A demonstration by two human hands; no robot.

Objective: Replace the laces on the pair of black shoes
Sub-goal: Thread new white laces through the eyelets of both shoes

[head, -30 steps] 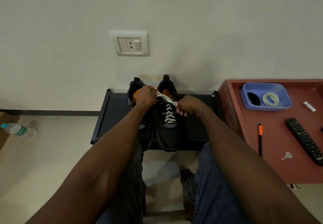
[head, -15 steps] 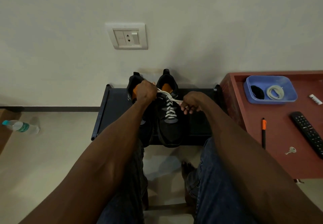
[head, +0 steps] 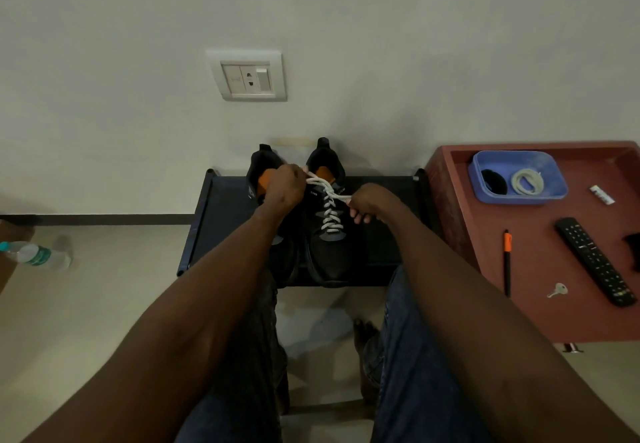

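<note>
Against the pale wall, a low black metal-framed rack (head: 221, 221) is standing on the floor, and a reddish-brown wooden desk (head: 540, 304) is sitting just beside it on the right. Two black fabric shoes are resting side by side on the rack with their heels toward the wall: the right black shoe (head: 329, 255) is showing a criss-cross of white woven lace (head: 331, 216) up its front, while the left black shoe (head: 266, 172), with its orange lining, is lying partly under the left forearm. A blue plastic tray (head: 550, 179) is sitting at the far end of the desk, holding a coiled white lace (head: 527, 182) and a dark bundle (head: 493, 182) whose nature I cannot tell. A black remote control (head: 595, 261) is lying nearer on the desk, with an orange-capped black pen (head: 507, 259) to its left and a small silver key (head: 557, 290) between them. A clear plastic water bottle (head: 38, 255) is lying on the floor far to the left. The left hand (head: 284, 188) is clenching one end of the white lace above the shoe's collar, and the right hand (head: 370, 202) is pinching the other end, the two strands crossing taut between them.
</note>
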